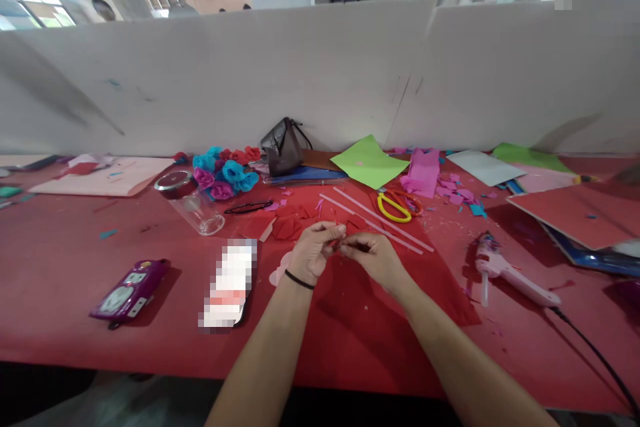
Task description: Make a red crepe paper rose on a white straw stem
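Over a thin red sheet, my left hand and my right hand meet, fingertips pinched close together. Between them shows a small reddish bit that looks like red paper, mostly covered by the fingers. Behind my hands lie cut red paper pieces. Two pale glue sticks rest slanted on the red sheet. Yellow-handled scissors lie just beyond, beside an orange-handled pair. Pale pink rounded pieces sit left of my left wrist.
A pink glue gun with a cord lies right. On the left are a phone, a purple device and a clear jar. Paper flowers, a dark pouch and a green sheet lie near the white partition.
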### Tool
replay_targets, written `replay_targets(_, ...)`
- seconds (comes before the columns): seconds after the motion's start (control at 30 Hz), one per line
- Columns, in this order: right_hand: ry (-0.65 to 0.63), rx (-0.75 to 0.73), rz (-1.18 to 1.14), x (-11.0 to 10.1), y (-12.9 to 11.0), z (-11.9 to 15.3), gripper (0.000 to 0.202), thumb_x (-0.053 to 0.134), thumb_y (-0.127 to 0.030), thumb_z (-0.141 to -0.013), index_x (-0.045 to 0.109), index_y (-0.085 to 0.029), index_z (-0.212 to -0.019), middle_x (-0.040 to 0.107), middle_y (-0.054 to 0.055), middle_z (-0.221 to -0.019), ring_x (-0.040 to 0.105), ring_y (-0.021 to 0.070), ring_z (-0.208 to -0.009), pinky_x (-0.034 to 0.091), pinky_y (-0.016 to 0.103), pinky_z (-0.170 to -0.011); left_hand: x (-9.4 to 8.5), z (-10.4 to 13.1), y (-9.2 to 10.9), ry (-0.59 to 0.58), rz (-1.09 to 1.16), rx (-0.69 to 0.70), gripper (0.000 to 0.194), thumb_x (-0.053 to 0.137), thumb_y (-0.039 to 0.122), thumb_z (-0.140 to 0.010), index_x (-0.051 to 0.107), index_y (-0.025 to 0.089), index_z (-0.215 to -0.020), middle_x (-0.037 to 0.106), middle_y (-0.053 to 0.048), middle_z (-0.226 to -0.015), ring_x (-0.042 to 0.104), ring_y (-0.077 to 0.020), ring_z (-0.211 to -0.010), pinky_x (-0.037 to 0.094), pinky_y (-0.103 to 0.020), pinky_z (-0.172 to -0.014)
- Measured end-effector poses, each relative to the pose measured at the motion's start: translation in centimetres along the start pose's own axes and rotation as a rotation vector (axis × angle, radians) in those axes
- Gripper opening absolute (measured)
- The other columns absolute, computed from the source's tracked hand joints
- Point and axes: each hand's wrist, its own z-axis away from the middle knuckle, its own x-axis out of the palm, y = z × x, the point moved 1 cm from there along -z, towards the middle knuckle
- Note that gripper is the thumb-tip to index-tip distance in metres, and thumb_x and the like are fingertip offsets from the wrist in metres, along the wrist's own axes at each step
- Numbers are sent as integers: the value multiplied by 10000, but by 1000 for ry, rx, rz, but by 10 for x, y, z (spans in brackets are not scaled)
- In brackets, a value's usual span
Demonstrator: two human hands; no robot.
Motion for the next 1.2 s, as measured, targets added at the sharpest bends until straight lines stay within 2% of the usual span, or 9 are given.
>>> replay_targets(0.1, -9, 16, -22, 0, 0, 0, 121, 675, -301, -658, 733, -218, -725, 733, 21, -743, 639, 177, -700, 485, 315, -724, 0, 1, 1, -24, -1, 15, 378, 889, 193, -335, 612, 134, -585, 638, 14, -603, 566, -80, -556, 412, -191, -504)
replay_targets(0.2, -16, 16, -25, -2, -3, 0, 116, 669, -295, -666, 730, -209, -717, 725, 20, -726, 627, 168, -680, 477, 308, -708, 0, 3, 4, -100, -29, 30, 381, 890, 218, -375, 666, 123, -668, 690, -30, -737, 573, -75, -582, 414, -192, -517)
replay_targets(0.3, -10, 0, -19, -4, -5, -1, 114, 675, -299, -667, 721, -199, -697, 711, 17, -695, 618, 163, -670, 470, 307, -706, 0, 5, 7, -137, -47, 44, 359, 889, 246, -396, 666, 115, -646, 710, -61, -815, 605, -94, -625, 436, -202, -552)
replay_targets(0.4, -5, 4, -27, -4, -3, -1, 116, 684, -300, -660, 716, -193, -693, 711, 19, -700, 617, 164, -674, 469, 312, -716, -1, 5, 7, -107, -46, 61, 353, 891, 244, -376, 627, 116, -573, 713, -50, -790, 618, -100, -617, 448, -205, -571)
replay_targets(0.57, -16, 15, -28, -1, 0, -1, 123, 683, -300, -665, 722, -199, -724, 717, 22, -722, 617, 167, -687, 471, 313, -722, -1, 3, 3, -56, -60, 74, 324, 873, 184, -405, 585, 122, -538, 688, -27, -682, 584, -81, -559, 409, -189, -511)
replay_targets(0.8, -5, 40, -38, -3, -7, 0, 123, 689, -312, -659, 704, -191, -673, 690, 15, -675, 592, 156, -653, 460, 305, -694, 1, 6, 6, -137, -57, 84, 329, 861, 201, -469, 690, 113, -736, 702, -46, -778, 605, -87, -615, 439, -207, -572)
replay_targets(0.93, -2, 48, -81, -3, -8, 0, 126, 704, -318, -640, 697, -193, -654, 680, 6, -659, 578, 145, -635, 453, 303, -697, 1, 7, 7, -111, -38, 84, 336, 881, 265, -421, 656, 114, -619, 718, -54, -774, 637, -114, -624, 475, -237, -636)
replay_targets(1.07, -10, 49, -100, -1, -4, -1, 122, 708, -308, -623, 706, -196, -670, 686, 7, -670, 583, 149, -651, 455, 307, -711, 0, 5, 5, -72, -26, 92, 346, 883, 217, -391, 607, 125, -578, 710, -29, -721, 628, -106, -584, 469, -234, -615)
replay_targets(1.2, -8, 57, -87, 0, -1, -1, 127, 701, -300, -623, 712, -194, -691, 691, 12, -685, 582, 152, -654, 455, 308, -703, -1, 4, 3, -64, -24, 98, 330, 863, 176, -426, 580, 129, -588, 692, -22, -713, 611, -93, -575, 453, -224, -590)
